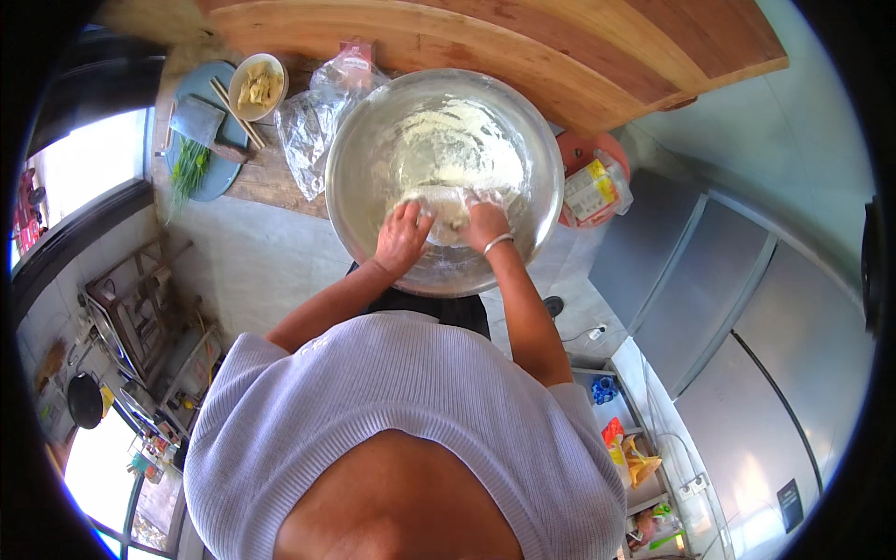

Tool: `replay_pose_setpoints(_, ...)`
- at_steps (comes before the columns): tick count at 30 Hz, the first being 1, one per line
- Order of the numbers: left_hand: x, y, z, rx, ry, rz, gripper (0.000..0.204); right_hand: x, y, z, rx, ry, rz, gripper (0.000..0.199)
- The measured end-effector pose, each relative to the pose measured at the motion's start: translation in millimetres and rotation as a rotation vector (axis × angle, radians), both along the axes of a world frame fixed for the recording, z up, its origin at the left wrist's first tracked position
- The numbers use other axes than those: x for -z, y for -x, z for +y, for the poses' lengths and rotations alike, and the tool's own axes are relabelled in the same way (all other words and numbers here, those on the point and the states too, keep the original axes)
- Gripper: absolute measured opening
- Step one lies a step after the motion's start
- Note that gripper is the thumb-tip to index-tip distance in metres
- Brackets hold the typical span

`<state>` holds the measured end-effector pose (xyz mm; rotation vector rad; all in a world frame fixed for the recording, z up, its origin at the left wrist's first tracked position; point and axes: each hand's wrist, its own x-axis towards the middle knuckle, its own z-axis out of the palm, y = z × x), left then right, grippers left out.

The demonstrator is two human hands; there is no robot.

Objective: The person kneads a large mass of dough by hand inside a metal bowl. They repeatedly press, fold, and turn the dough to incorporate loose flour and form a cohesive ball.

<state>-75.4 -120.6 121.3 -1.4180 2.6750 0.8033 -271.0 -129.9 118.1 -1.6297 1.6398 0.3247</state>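
A large shiny metal bowl [347, 154] stands before me, its inner wall dusted with white flour [457, 140]. In its near part lies a pale, floury mass of dough [446, 203]. My left hand [405, 237] is at the dough's left end, its fingers bent over it and pressing. At the other end, my right hand [484, 224], with a silvery bangle at the wrist, has its floury fingers curled into the dough. The fingertips of both hands are partly hidden in flour and dough.
Left of the bowl, a crumpled clear plastic bag [313, 131] lies on the wooden table [271, 187]. Beyond it are a bowl of yellowish food [260, 86], chopsticks [233, 107], and a blue board [219, 177] with a cleaver [198, 119] and green stalks [190, 168]. A packet [592, 191] sits right.
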Motion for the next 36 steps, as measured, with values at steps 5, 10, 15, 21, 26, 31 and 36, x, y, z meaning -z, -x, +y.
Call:
replay_pose_setpoints(5, 30.5, 18.2, -36.4, -0.055, -0.145, -0.115, 0.077, 9.1, -34.5, 31.7, 0.031, 0.075, 0.227, 0.063)
replay_pose_setpoints(10, 65.8, 30.8, -78.4, -0.143, -0.037, -0.075, 0.071, 70.1, -21.4, -11.7, 0.104, 0.038, 0.243, 0.064)
replay_pose_setpoints(15, 78.9, 29.6, -100.4, -0.198, 0.007, 0.024, 0.054, 60.8, -9.5, -56.3, 0.150, -0.025, 0.229, 0.064)
replay_pose_setpoints(21, 91.2, 25.6, -120.9, -0.195, -0.195, 0.153, 0.055, 76.3, 7.2, -62.0, 0.209, 0.131, 0.142, 0.047)
replay_pose_setpoints(26, 60.2, -15.6, -140.1, 0.056, -0.698, 0.289, 0.070, 11.1, -7.8, -20.0, 0.275, 0.058, -0.078, 0.048)
replay_pose_setpoints(31, 21.8, 6.7, -84.9, 0.227, -0.244, -0.344, 0.081, -9.0, -47.7, 53.0, 0.002, 0.075, 0.049, 0.049)
replay_pose_setpoints(36, 46.6, 3.3, -55.8, 0.095, -0.185, -0.236, 0.068, 31.8, -57.7, 40.5, 0.243, 0.219, 0.216, 0.045)
